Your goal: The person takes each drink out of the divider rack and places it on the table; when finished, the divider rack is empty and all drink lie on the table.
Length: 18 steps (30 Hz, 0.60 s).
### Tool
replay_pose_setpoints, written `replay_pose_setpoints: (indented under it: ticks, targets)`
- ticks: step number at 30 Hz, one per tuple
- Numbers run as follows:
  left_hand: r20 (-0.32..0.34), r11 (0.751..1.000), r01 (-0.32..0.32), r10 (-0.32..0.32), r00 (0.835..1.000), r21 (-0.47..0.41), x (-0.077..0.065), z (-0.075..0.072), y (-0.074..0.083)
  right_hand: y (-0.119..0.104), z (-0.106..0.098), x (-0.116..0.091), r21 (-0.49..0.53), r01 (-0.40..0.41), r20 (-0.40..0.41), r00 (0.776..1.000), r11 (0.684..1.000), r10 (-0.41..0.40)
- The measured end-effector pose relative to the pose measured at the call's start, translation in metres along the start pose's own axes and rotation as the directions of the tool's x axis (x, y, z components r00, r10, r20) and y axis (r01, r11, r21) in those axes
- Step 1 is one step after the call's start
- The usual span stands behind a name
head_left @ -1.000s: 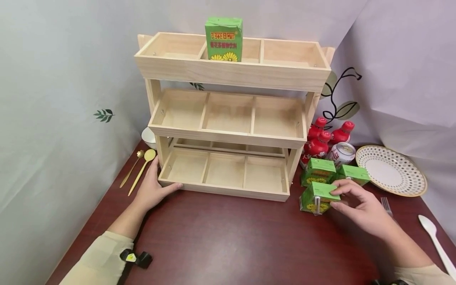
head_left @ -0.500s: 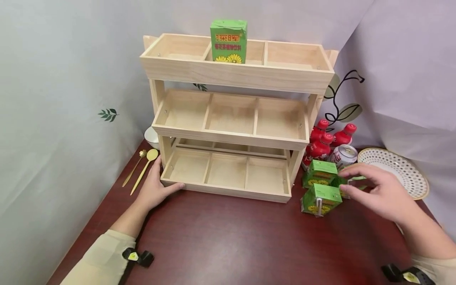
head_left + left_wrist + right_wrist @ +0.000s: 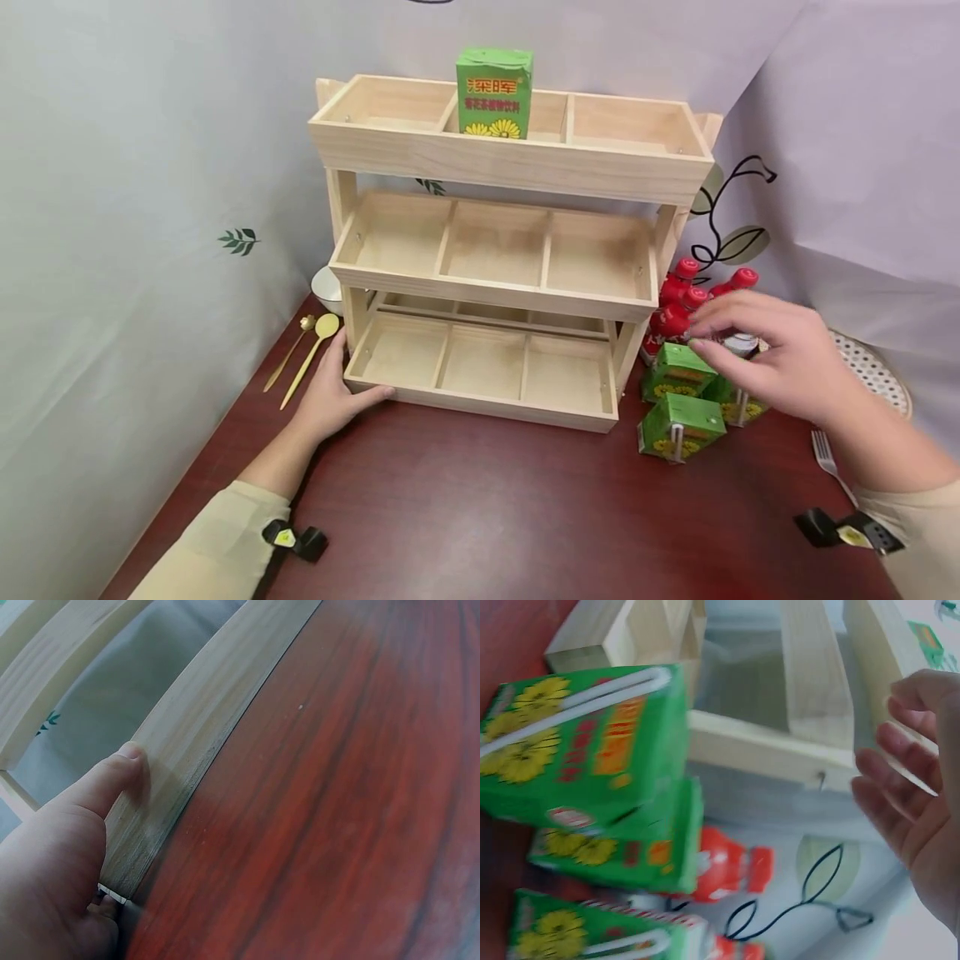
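A three-tier wooden display rack (image 3: 487,289) stands at the middle of the table. My left hand (image 3: 328,404) grips its bottom tray at the front left corner. The thumb lies on the front board (image 3: 176,739) in the left wrist view, and the other fingers go round the side. With nothing in its grasp, my right hand (image 3: 795,358) hovers over the green chrysanthemum tea cartons, fingers loosely bent. The nearest carton (image 3: 682,429) lies in front of two more, a left carton (image 3: 677,372) and a partly hidden right carton (image 3: 741,404). Another carton (image 3: 495,93) stands upright in the top middle compartment.
Red bottles (image 3: 675,321) and a mostly hidden can (image 3: 741,342) stand behind the cartons. A patterned plate (image 3: 873,371) and a fork (image 3: 828,458) lie at the right. A golden spoon (image 3: 311,358), a slimmer golden utensil (image 3: 288,357) and a white bowl (image 3: 327,290) are at the left.
My right hand has let go of the nearest carton, drawn back to the right, then risen over the cartons. My left hand keeps its hold on the rack. The head view has shifted slightly.
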State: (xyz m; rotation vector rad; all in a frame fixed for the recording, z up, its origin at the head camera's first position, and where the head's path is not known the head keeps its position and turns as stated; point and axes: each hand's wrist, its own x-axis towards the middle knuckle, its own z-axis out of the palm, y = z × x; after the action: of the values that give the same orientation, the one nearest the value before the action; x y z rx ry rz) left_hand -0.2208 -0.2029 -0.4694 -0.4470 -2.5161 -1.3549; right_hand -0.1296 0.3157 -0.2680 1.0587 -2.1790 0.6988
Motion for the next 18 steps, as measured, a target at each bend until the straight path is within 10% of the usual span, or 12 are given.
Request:
replay_pose_setpoints:
  ticks: [10,18]
  targets:
    - [-0.002,1.0,-0.002,0.002,1.0,0.007,0.001,0.0,0.0,-0.011,0.004,0.074,0.002,0.04,-0.293,0.956,0.999,-0.037]
    - [-0.01,1.0,-0.001,0.001,1.0,-0.001,-0.001,0.001,-0.001,-0.019,0.009,0.126,-0.012,0.036,-0.353,0.935,0.999,-0.038]
